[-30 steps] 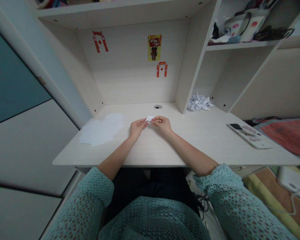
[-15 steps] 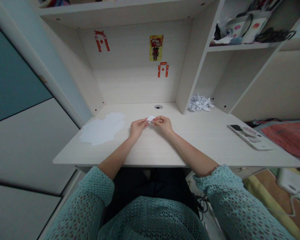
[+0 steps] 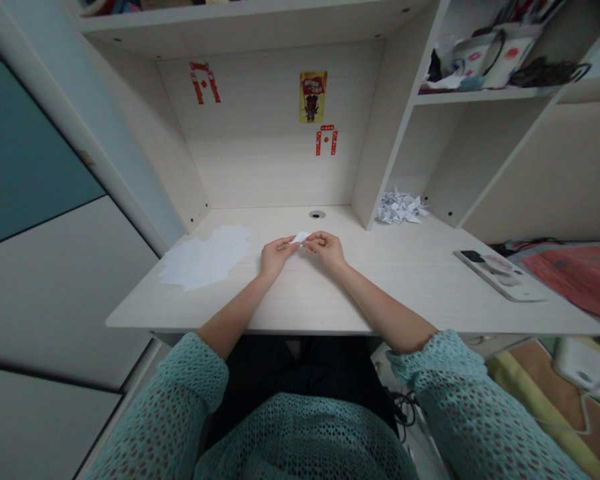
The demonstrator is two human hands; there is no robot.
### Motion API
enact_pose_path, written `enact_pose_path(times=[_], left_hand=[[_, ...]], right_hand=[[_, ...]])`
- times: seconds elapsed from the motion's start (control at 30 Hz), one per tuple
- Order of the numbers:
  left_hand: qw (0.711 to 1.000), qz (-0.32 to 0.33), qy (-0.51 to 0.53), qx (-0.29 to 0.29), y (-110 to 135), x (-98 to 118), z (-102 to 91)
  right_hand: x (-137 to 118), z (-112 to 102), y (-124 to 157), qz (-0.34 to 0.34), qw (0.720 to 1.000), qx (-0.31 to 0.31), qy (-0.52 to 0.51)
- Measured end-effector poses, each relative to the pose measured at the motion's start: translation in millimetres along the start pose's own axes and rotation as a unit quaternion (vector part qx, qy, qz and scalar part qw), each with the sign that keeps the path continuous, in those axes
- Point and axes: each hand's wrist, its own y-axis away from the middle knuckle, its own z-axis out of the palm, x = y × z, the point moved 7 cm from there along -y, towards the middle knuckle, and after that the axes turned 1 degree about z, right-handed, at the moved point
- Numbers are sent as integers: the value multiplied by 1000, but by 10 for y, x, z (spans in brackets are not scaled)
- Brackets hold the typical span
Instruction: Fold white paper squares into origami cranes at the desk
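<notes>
Paper slip (image 3: 301,237), small and white, sits between the two hands just above the pale wood-grain desk (image 3: 405,283), near the middle of its width and a little in front of the round cable grommet (image 3: 317,214); whether it bears any folds is too small to tell. The left hand (image 3: 276,257) is nearly closed, its fingertips pinching the slip's left side; the right hand (image 3: 327,250) is curled the same way, its fingertips closing on the slip from the right; the two hands are just apart, joined only by the slip. To the left of the hands lies a loose spread of flat white paper sheets (image 3: 205,257), overlapping and apparently unfolded; that supply is plentiful. To the right, against the upright of the shelf unit (image 3: 380,153), sits a heap of folded white paper pieces (image 3: 400,207), so a good many pieces appear finished, though their exact shape is hard to make out. Farther right on the desk lies a flat patterned card-like object (image 3: 500,275); above, red paper cuttings (image 3: 326,141) and a small yellow-and-red poster (image 3: 313,97) decorate the back panel; teal openwork knit sleeves (image 3: 450,360) are pushed back from both forearms.
</notes>
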Motion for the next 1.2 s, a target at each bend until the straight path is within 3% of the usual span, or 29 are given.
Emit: enact_pose_path(times=[0.13, 0.7, 1.0, 1.2], left_hand=[[999, 8, -29, 9, 0, 28, -19], [994, -79, 79, -3, 6, -59, 27], [997, -57, 53, 16, -2, -48, -15], [996, -68, 65, -6, -2, -75, 28]], right_hand=[[21, -6, -7, -1, 1000, 5, 11], [56, -24, -28, 21, 1000, 17, -17], [15, 60, 29, 23, 999, -19, -39], [53, 54, 20, 17, 998, -9, -58]])
